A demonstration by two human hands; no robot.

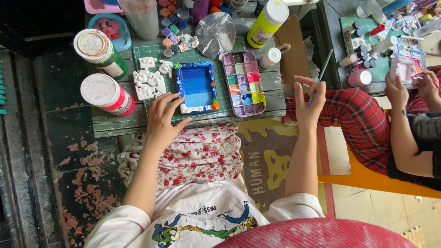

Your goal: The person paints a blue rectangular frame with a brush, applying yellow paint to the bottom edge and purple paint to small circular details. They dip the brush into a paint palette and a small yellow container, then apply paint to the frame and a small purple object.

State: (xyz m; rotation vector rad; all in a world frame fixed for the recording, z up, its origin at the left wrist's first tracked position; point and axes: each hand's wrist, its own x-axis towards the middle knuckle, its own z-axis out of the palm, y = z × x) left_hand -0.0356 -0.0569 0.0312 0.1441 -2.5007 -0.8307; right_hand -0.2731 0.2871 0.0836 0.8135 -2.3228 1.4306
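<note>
While the left hand (161, 120) rests open-fingered on the blue frame (197, 87), lengthwise twelve to six, the right hand (308, 102) pinches a paintbrush (321, 76) pointing one o'clock.

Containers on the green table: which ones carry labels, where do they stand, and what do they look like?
Green canister: far left, white lid, pale label.
Red canister: below it, left of the left hand, white lid, white label.
Yellow-green bottle: top centre, white cap.
Small white bottle: right of the paint palette.

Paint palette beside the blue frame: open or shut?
Open. The palette lies flat on the green mat with no lid over it; its wells of mixed paint are exposed.
</note>
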